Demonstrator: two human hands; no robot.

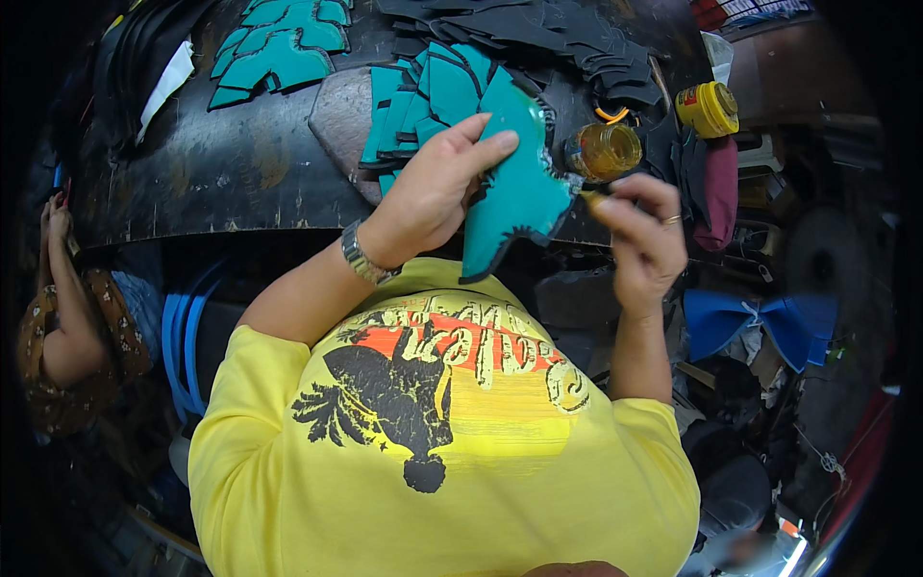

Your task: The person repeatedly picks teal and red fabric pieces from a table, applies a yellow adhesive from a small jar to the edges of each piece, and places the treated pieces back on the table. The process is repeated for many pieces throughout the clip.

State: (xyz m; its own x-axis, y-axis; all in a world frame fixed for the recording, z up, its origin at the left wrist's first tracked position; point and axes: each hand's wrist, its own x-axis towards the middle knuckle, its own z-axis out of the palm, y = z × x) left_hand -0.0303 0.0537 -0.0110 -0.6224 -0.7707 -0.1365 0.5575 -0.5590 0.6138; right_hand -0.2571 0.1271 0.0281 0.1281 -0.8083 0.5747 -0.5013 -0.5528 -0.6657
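Keep the teal piece [514,197] raised at the near edge of the tabletop [245,178], pinched firmly between thumb and fingers of the left hand [430,185], with the notched, dark-edged side turned toward the right hand [649,236]. With right fingers drawn narrow, seemingly around a small yellowish applicator [588,195], work along that dark edge in short, light strokes, to judge by the amber jar [604,152] just beside. Coat thinly and evenly, follow each curve and notch, and stay off the flat face. Keep the wrist clear of the jar. Cannot tell contact from a slim gap at the applicator's tip, being tiny and blurred. Cannot see the underside of the piece, nor most of the left fingers behind it. Cannot count the pile of teal pieces [415,108], partly covered by hand and work. At far left, can make out only part of another person [72,332], cut off toward the dark rim.
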